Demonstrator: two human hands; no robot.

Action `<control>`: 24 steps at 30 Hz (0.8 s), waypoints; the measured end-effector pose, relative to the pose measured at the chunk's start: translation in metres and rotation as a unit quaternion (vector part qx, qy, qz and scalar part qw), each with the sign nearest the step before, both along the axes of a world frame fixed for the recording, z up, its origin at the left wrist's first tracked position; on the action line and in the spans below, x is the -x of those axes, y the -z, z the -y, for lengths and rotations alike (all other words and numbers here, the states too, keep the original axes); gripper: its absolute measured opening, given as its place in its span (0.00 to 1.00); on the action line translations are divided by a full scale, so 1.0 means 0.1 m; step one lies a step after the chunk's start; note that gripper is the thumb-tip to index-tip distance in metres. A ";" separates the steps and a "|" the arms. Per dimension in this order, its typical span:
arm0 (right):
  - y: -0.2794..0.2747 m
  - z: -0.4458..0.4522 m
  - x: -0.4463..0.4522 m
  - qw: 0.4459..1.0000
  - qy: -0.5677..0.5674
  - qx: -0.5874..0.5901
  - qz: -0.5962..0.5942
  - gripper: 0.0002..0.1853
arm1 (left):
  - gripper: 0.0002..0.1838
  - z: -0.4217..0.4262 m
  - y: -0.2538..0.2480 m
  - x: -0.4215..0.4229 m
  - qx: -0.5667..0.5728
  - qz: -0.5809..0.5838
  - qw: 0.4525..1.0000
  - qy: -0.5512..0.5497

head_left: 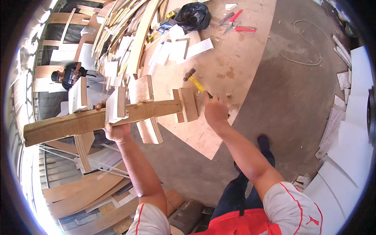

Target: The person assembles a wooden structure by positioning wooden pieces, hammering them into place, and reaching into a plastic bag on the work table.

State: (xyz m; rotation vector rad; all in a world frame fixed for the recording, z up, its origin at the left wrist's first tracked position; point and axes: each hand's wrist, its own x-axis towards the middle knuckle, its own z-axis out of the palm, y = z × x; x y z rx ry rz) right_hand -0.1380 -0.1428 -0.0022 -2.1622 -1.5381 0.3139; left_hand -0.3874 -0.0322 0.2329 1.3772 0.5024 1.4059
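My right hand [216, 109] is wrapped round the dark grip of a hammer [197, 84], whose yellow shaft and metal head point up and left over the plywood board. With my left hand [116, 131] I grip a white-faced wood block [116, 105] at the long wooden beam [74, 124], with my fingers partly hidden behind it. Several plywood blocks, among them a pale one [141, 89] and an end block [188, 105], sit along the beam. The hammer head is above the beam's right end, apart from it.
The plywood board [243, 58] carries a black plastic bag [192, 16], red-handled pliers [244, 29] and white offcuts [199, 48]. Wood strips are piled at the upper left. Another person [70, 75] is at the far left. White panels [333, 172] line the right side.
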 end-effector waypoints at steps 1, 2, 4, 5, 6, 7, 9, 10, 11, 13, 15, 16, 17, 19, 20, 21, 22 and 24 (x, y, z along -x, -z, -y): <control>0.04 -0.03 0.01 1.000 -0.005 -0.002 0.006 0.24 | 0.42 -0.02 0.01 -0.02 0.009 0.003 1.000 0.001; 0.07 -0.01 0.01 1.000 -0.009 -0.007 0.014 0.22 | 0.42 0.01 0.00 -0.02 0.015 0.007 1.000 0.003; 0.01 0.02 -0.06 0.999 -0.034 0.010 0.033 0.22 | 0.42 -0.03 0.00 -0.05 0.029 0.011 0.999 -0.009; -0.03 0.01 -0.07 0.998 -0.050 0.015 0.044 0.21 | 0.42 -0.03 0.01 -0.06 0.033 0.013 0.999 -0.024; -0.13 -0.02 -0.08 0.998 -0.062 -0.014 -0.010 0.21 | 0.42 -0.02 0.00 -0.06 0.034 0.013 0.998 -0.041; -0.27 -0.05 -0.08 0.994 -0.075 -0.043 -0.065 0.21 | 0.42 -0.01 0.01 -0.10 0.033 0.035 0.998 -0.042; -0.55 -0.16 -0.08 0.976 -0.119 -0.115 -0.143 0.23 | 0.43 -0.02 0.03 -0.09 0.028 0.052 0.997 -0.049; -0.80 -0.20 -0.06 0.949 -0.160 -0.150 -0.225 0.23 | 0.43 -0.01 0.04 -0.09 0.033 0.066 0.996 -0.048; -1.12 -0.22 -0.03 0.914 -0.199 -0.181 -0.305 0.23 | 0.43 0.00 0.03 -0.09 0.039 0.073 0.995 -0.053; -1.69 -0.30 0.11 0.834 -0.247 -0.250 -0.425 0.23 | 0.43 -0.02 0.01 -0.08 0.040 0.080 0.995 -0.053; -2.13 -0.42 0.36 0.754 -0.260 -0.331 -0.504 0.24 | 0.43 -0.02 -0.01 -0.06 0.048 0.087 0.993 -0.062; -2.21 -0.49 0.44 0.759 -0.263 -0.298 -0.515 0.24 | 0.43 -0.04 0.02 0.00 0.052 0.091 0.992 -0.064; -2.29 -0.53 0.54 0.764 -0.266 -0.263 -0.526 0.26 | 0.42 -0.06 0.05 0.05 0.052 0.105 0.991 -0.064; -2.31 -0.71 0.74 0.775 -0.273 -0.262 -0.507 0.23 | 0.42 -0.10 0.03 0.07 0.070 0.106 0.990 -0.064; -2.29 -0.79 0.83 0.754 -0.276 -0.265 -0.534 0.17 | 0.42 -0.07 0.03 0.11 0.084 0.103 0.988 -0.074; -2.24 -0.83 0.90 0.749 -0.277 -0.239 -0.552 0.15 | 0.45 -0.08 0.06 0.16 0.089 0.105 0.987 -0.078; -2.19 -0.86 0.95 0.744 -0.276 -0.215 -0.569 0.14 | 0.49 -0.12 0.07 0.16 0.082 0.092 0.985 -0.124; -2.20 -0.98 0.99 0.745 -0.284 -0.178 -0.577 0.11 | 0.51 -0.19 -0.03 0.06 0.073 0.114 0.985 -0.105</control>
